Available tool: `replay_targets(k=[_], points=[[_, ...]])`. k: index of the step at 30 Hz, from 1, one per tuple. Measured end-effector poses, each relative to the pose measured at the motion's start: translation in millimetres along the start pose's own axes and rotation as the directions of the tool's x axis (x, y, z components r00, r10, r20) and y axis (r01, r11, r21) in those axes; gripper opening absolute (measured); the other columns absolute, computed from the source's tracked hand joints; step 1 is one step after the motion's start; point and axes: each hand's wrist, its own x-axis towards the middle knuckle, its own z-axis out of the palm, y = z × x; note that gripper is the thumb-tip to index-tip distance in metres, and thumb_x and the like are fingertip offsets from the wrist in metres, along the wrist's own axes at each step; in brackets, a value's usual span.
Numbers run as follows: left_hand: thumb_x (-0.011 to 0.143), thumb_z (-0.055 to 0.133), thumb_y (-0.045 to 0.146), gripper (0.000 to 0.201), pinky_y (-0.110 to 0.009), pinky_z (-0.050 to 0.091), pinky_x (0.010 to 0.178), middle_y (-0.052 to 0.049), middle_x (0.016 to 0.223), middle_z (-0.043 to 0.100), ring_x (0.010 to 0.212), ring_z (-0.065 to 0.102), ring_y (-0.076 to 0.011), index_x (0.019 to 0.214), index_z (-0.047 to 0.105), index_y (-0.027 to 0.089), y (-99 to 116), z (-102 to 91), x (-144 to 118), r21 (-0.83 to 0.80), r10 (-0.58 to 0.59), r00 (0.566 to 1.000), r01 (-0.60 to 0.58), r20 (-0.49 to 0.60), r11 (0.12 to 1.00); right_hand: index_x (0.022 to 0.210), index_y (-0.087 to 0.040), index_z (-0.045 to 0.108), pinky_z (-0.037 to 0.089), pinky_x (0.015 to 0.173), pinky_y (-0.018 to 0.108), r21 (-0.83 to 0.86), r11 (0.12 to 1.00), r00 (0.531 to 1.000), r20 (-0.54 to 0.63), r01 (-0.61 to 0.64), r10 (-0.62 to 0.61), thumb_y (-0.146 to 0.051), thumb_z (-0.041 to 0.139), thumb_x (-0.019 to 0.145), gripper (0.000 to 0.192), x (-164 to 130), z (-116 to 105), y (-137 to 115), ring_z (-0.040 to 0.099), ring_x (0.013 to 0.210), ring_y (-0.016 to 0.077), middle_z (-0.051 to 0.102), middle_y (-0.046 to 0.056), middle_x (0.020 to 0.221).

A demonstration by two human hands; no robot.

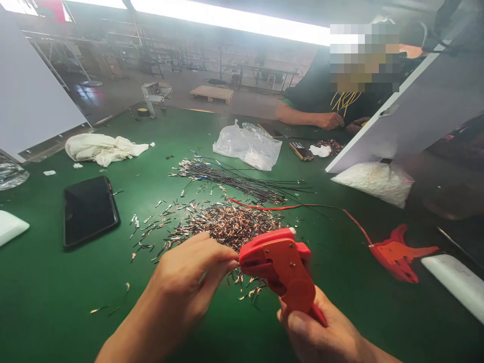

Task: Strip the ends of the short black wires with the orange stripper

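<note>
at the far left edge of the green counter (45, 302) we see a clear bag (10, 174) and, below it, a white block (9, 227). a dark phone (88, 210) lies flat just right of that, screen up. behind it rests a crumpled white cloth (102, 148).

our left hand (185, 282) comes next, low in the middle, its thumb and fingertips (230, 263) pinched narrow right at the nose of the red tool (282, 267); whatever small piece sits between them is too small for us to tell. just beyond the hands spreads a heap of short copper-tipped wire ends (227, 222), with strays scattered to its left and under the tool. farther back lies a bundle of long black wires (234, 179), and behind that a crumpled plastic bag (249, 146).

our right hand (325, 333) wraps the tool's handles from below, gripping them, with the tool held above the counter near the heap's front edge. a red wire (295, 206) runs rightward from the heap to a second red tool (397, 254) lying flat, well apart from our hands. a bag of white bits (374, 181) sits under a tilted white board (423, 106). across the counter a person in a dark shirt rests a hand (330, 121) beside a second phone (301, 150).
</note>
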Motion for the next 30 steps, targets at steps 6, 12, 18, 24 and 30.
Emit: replay_targets(k=[6,12,18,24,30], points=[[0.092,0.057,0.008,0.015,-0.018,0.046,0.058,0.003,0.069,0.064,0.061,0.057,-0.0084,0.085,0.067,0.019,-2.5,0.9,-0.6,0.002,-0.045,0.998,0.045,-0.043,0.999,0.068,-0.019,0.048,0.029,0.041,0.018,0.079,0.994,0.986,0.148,0.072,-0.083,-0.065,0.062,0.080,0.050,6.0,1.0,-9.8,0.030,0.044,0.0057,0.033,-0.008,0.054],[0.093,0.057,0.007,0.014,-0.022,0.044,0.057,0.001,0.069,0.062,0.062,0.053,-0.0108,0.088,0.064,0.018,-5.4,0.1,0.3,0.052,-0.005,0.997,0.009,-0.077,0.999,0.088,-0.013,0.060,0.040,0.054,0.023,0.060,0.991,0.975,0.183,0.121,-0.130,-0.062,0.058,0.084,0.049,8.8,0.5,-16.3,0.049,0.059,0.0123,0.057,0.004,0.069],[0.090,0.060,0.003,0.015,-0.026,0.042,0.061,-0.001,0.075,0.062,0.068,0.050,-0.0128,0.091,0.061,0.017,-8.0,8.9,-4.9,0.162,0.064,0.996,-0.052,-0.069,0.985,0.104,-0.020,0.061,0.048,0.071,0.033,0.057,0.966,0.964,-0.093,0.253,-0.247,-0.045,0.067,0.087,0.031,2.4,1.6,-21.2,0.059,0.072,0.0180,0.065,0.004,0.083],[0.085,0.063,-0.003,0.018,-0.027,0.039,0.060,-0.003,0.074,0.063,0.067,0.046,-0.0138,0.088,0.060,0.014,-0.9,32.0,-6.6,0.205,0.181,0.983,-0.172,-0.026,0.964,0.108,-0.027,0.063,0.044,0.075,0.031,-0.169,0.919,0.847,-0.358,0.356,-0.394,-0.035,0.072,0.086,0.025,-0.1,-0.3,-38.4,0.052,0.083,0.0176,0.062,0.003,0.102],[0.087,0.063,0.002,0.014,-0.029,0.036,0.059,-0.003,0.071,0.063,0.066,0.045,-0.0149,0.083,0.060,0.014,7.9,51.8,-7.4,0.195,0.221,0.974,-0.225,0.044,0.955,0.101,-0.023,0.061,0.044,0.076,0.034,-0.191,0.896,0.810,-0.382,0.402,-0.445,-0.030,0.069,0.086,0.018,4.9,6.5,-41.9,0.055,0.083,0.0183,0.062,0.001,0.091]])
